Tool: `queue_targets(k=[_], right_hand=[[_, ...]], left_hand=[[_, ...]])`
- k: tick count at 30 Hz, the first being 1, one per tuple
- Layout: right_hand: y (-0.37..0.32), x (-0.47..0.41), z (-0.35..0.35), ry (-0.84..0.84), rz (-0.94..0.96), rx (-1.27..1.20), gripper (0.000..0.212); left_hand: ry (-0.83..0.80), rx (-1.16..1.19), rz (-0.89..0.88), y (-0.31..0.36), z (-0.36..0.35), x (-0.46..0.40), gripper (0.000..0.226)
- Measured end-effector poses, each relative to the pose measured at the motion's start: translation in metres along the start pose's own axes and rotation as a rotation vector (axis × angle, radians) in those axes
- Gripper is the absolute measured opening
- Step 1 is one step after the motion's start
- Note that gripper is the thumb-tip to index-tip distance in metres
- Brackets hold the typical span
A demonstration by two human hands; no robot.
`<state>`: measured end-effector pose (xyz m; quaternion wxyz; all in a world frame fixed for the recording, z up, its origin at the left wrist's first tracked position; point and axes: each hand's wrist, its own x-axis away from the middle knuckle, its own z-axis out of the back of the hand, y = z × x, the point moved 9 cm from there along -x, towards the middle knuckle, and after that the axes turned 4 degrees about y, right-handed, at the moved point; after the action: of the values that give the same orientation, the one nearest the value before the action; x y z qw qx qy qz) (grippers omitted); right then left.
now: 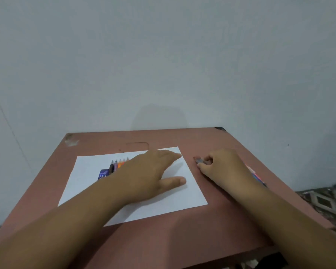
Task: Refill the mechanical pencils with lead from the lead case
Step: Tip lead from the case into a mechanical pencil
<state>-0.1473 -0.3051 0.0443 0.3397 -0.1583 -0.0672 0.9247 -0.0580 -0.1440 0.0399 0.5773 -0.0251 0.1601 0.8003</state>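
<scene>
A white sheet of paper (85, 171) lies on the reddish-brown table (163, 239). Several mechanical pencils (116, 164) lie side by side on the sheet's far part, tips pointing away, partly hidden by my left hand. A dark blue lead case (103, 174) lies just left of them. My left hand (153, 171) stretches flat over the paper, fingers straight, above the pencils. My right hand (221, 167) rests on the table right of the paper and grips a grey mechanical pencil (201, 161), its tip pointing left.
A pink and blue object (257, 176) lies on the table behind my right wrist, mostly hidden. The table's far edge meets a pale wall (163, 65). Patterned floor (328, 200) shows at the right.
</scene>
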Motion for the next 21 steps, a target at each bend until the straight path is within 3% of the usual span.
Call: queue_targets(k=[7,12,16,21], right_hand=[[0.053,0.006,0.002,0.059,-0.119,-0.025,0.049],[0.05,0.008,0.0,0.046,-0.096,0.001,0.036],[0.006,0.003,0.003,0.089,0.079,0.095,0.027],[-0.065,0.006,-0.015,0.054,0.404,-0.104,0.026]], left_hand=[[-0.067,-0.072,-0.015,0.004,-0.018,-0.015,0.075],[-0.021,-0.058,0.077,-0.033,0.002,0.004,0.071],[0.081,0.013,0.196,-0.086,0.024,0.029,0.06],[0.172,-0.005,0.32,-0.138,0.04,0.056,0.062]])
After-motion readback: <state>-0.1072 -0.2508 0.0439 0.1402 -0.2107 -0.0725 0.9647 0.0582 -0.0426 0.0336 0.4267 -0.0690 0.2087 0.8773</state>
